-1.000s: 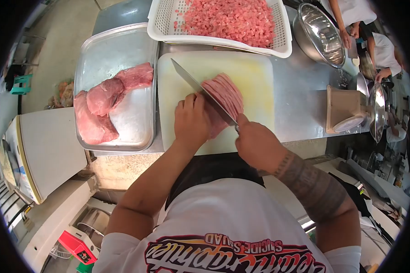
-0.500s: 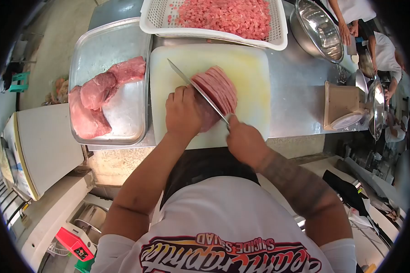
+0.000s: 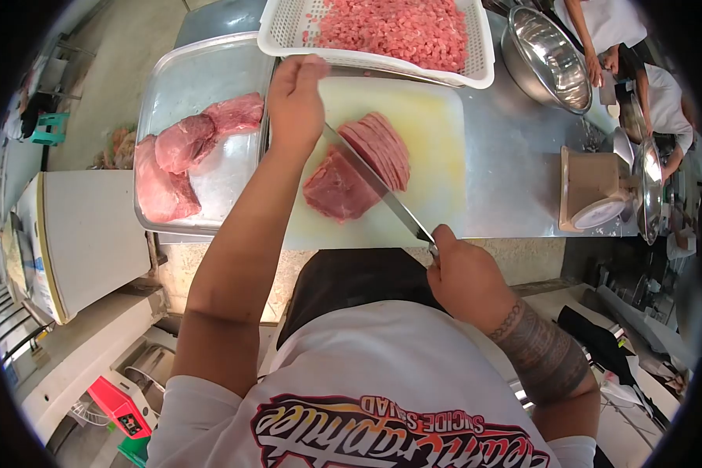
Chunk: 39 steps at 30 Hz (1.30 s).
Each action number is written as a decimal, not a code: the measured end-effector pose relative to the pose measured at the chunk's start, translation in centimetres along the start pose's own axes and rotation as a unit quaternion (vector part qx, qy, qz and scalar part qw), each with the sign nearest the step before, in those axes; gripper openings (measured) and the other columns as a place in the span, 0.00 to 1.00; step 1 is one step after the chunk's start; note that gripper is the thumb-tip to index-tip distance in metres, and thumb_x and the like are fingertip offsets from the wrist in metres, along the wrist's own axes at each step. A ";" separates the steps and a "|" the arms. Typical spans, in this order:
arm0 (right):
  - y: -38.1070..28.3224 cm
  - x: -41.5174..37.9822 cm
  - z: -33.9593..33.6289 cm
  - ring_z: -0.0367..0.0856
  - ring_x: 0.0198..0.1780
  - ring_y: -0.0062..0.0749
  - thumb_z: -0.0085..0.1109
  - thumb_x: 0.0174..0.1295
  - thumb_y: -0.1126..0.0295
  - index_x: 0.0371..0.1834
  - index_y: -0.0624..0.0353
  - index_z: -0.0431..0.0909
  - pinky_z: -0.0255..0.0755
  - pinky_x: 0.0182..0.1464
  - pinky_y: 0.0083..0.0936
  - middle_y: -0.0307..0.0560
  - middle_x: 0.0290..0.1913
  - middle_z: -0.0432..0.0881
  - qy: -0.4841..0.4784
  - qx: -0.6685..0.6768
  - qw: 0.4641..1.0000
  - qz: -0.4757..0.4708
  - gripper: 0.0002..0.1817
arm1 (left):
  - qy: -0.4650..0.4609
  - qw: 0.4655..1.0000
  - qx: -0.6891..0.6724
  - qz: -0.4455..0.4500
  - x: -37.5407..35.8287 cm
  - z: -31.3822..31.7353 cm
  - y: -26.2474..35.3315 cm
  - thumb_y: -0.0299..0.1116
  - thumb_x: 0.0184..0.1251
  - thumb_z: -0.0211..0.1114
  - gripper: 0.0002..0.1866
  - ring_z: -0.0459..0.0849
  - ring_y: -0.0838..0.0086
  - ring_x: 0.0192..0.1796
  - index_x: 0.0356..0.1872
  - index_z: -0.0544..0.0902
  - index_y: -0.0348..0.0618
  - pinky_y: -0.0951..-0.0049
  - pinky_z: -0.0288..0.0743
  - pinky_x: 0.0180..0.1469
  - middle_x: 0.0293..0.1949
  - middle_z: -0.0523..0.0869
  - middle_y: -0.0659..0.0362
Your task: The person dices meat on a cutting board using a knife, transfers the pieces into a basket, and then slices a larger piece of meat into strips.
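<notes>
My right hand (image 3: 466, 267) is wrapped round the handle of a long knife (image 3: 394, 204). Its blade lies slantwise between a block of raw meat (image 3: 340, 189) and a fanned stack of meat slices (image 3: 384, 147). Both portions rest on a white cutting board (image 3: 437, 168). Off the meat, my left hand (image 3: 296, 100) is raised over the board's far left part, close to the white basket. Its fingers point away from me and look loosely apart, holding nothing visible. The blade's far end reaches the left wrist in view, where its tip is hidden.
Larger raw meat pieces (image 3: 186, 144) lie in a metal tray (image 3: 238, 207) on the left. Diced meat (image 3: 398, 35) fills a white perforated basket (image 3: 351, 58) behind the board. A steel bowl (image 3: 526, 74) and a scale (image 3: 589, 187) stand at right, with other people beyond.
My left hand has let go of the meat block and moved away from me, up toward the basket. My right hand has drawn the knife back toward me and right.
</notes>
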State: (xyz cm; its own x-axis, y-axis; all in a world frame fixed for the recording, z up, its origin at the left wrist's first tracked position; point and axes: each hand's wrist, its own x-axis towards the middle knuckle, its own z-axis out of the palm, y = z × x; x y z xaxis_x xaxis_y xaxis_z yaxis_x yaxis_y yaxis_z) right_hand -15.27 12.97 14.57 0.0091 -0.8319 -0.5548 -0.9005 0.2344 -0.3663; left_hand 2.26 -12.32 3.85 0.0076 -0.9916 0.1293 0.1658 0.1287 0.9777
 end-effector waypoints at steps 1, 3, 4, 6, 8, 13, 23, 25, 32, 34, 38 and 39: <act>-0.1 -0.2 -0.1 0.89 0.39 0.65 0.60 0.66 0.74 0.47 0.67 0.71 0.82 0.45 0.56 0.66 0.33 0.86 -0.013 -0.007 1.000 0.007 0.11 | -0.028 0.999 -0.013 -0.026 0.1 0.3 0.1 0.38 0.84 0.63 0.16 0.79 0.80 0.38 0.36 0.86 0.39 0.76 0.72 0.46 0.33 0.86 0.62; -0.3 0.1 -0.2 0.89 0.38 0.64 0.60 0.66 0.74 0.47 0.67 0.70 0.83 0.43 0.55 0.66 0.33 0.86 -0.017 -0.013 1.000 -0.001 0.12 | -0.045 0.990 0.070 -0.111 -0.8 1.0 0.5 0.40 0.82 0.66 0.19 0.76 0.79 0.32 0.29 0.85 0.37 0.71 0.73 0.39 0.26 0.83 0.63; -0.4 0.2 -0.3 0.89 0.37 0.63 0.61 0.66 0.74 0.47 0.67 0.70 0.83 0.42 0.55 0.66 0.34 0.86 -0.020 -0.015 1.000 -0.003 0.12 | -0.055 0.980 0.112 -0.155 -1.0 1.2 0.6 0.40 0.81 0.68 0.22 0.75 0.79 0.28 0.25 0.84 0.36 0.69 0.73 0.36 0.23 0.81 0.64; -1.0 0.4 -0.3 0.88 0.36 0.63 0.61 0.66 0.73 0.48 0.66 0.70 0.83 0.39 0.53 0.66 0.34 0.86 -0.009 -0.017 1.000 -0.014 0.13 | -0.032 0.987 0.111 -0.114 -0.3 0.6 -2.0 0.39 0.77 0.71 0.24 0.69 0.81 0.24 0.19 0.79 0.36 0.68 0.68 0.29 0.18 0.76 0.65; -1.6 1.0 -0.2 0.88 0.34 0.62 0.62 0.67 0.72 0.49 0.66 0.70 0.83 0.37 0.52 0.64 0.33 0.86 -0.009 -0.022 1.000 -0.013 0.13 | -0.019 0.986 0.073 -0.148 -0.1 0.4 -2.2 0.36 0.76 0.72 0.24 0.67 0.82 0.25 0.18 0.77 0.37 0.68 0.66 0.28 0.18 0.75 0.65; -1.9 4.2 2.5 0.88 0.35 0.64 0.61 0.66 0.73 0.49 0.65 0.71 0.81 0.38 0.55 0.65 0.32 0.85 -0.003 -0.021 1.000 0.013 0.13 | -0.005 0.990 0.043 -0.137 1.1 -2.1 -6.6 0.32 0.76 0.69 0.26 0.61 0.84 0.26 0.17 0.67 0.40 0.69 0.59 0.26 0.18 0.66 0.69; -0.3 5.9 3.9 0.88 0.33 0.61 0.62 0.66 0.73 0.45 0.63 0.71 0.82 0.37 0.53 0.62 0.31 0.85 0.048 -0.005 0.999 -0.011 0.11 | -0.009 0.993 0.063 -0.100 2.4 -1.1 -4.9 0.31 0.74 0.70 0.25 0.62 0.84 0.25 0.16 0.69 0.41 0.70 0.57 0.26 0.19 0.67 0.70; -2.1 3.5 0.9 0.88 0.35 0.62 0.62 0.65 0.75 0.46 0.64 0.71 0.81 0.39 0.55 0.63 0.31 0.85 0.044 0.017 0.999 -0.007 0.11 | 0.012 0.991 0.015 -0.131 2.6 -0.6 -2.1 0.30 0.74 0.70 0.22 0.62 0.85 0.22 0.18 0.71 0.43 0.71 0.55 0.24 0.18 0.69 0.71; -2.5 0.7 -0.4 0.88 0.34 0.61 0.61 0.67 0.73 0.45 0.64 0.71 0.82 0.37 0.53 0.62 0.31 0.85 0.003 -0.003 1.000 -0.008 0.10 | 0.027 0.985 0.035 -0.170 -0.1 -0.8 -1.3 0.30 0.74 0.69 0.22 0.61 0.85 0.22 0.19 0.69 0.44 0.71 0.54 0.23 0.18 0.68 0.70; -2.6 1.4 0.1 0.89 0.34 0.59 0.60 0.68 0.73 0.45 0.63 0.71 0.82 0.37 0.52 0.61 0.31 0.85 -0.010 -0.022 1.000 -0.003 0.09 | 0.026 0.983 0.048 -0.176 -0.3 -1.5 -2.5 0.30 0.74 0.69 0.25 0.61 0.84 0.25 0.17 0.67 0.41 0.69 0.57 0.26 0.19 0.67 0.70; -1.7 4.9 4.3 0.89 0.33 0.55 0.60 0.69 0.71 0.45 0.61 0.71 0.83 0.36 0.49 0.58 0.32 0.86 0.026 -0.056 0.998 -0.017 0.09 | 0.021 0.987 0.051 -0.150 0.5 -3.7 -6.2 0.30 0.74 0.69 0.25 0.61 0.84 0.26 0.17 0.66 0.40 0.69 0.57 0.26 0.18 0.65 0.69; -0.3 6.9 6.9 0.90 0.32 0.54 0.61 0.69 0.71 0.45 0.61 0.71 0.83 0.35 0.49 0.58 0.32 0.86 0.046 -0.065 0.997 -0.022 0.09 | 0.021 0.989 0.040 -0.139 0.9 -3.9 -6.7 0.29 0.73 0.69 0.25 0.60 0.84 0.26 0.17 0.66 0.40 0.69 0.57 0.26 0.18 0.65 0.68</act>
State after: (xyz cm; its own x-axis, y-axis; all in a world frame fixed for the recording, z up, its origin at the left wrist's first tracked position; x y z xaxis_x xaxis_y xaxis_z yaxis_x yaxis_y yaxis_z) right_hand -11.93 10.68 5.70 0.0156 -0.8843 -0.4667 -0.9489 0.1341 -0.2858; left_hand 5.04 -14.17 -3.27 0.0141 -0.9882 -0.1525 0.0880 -0.1507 0.9847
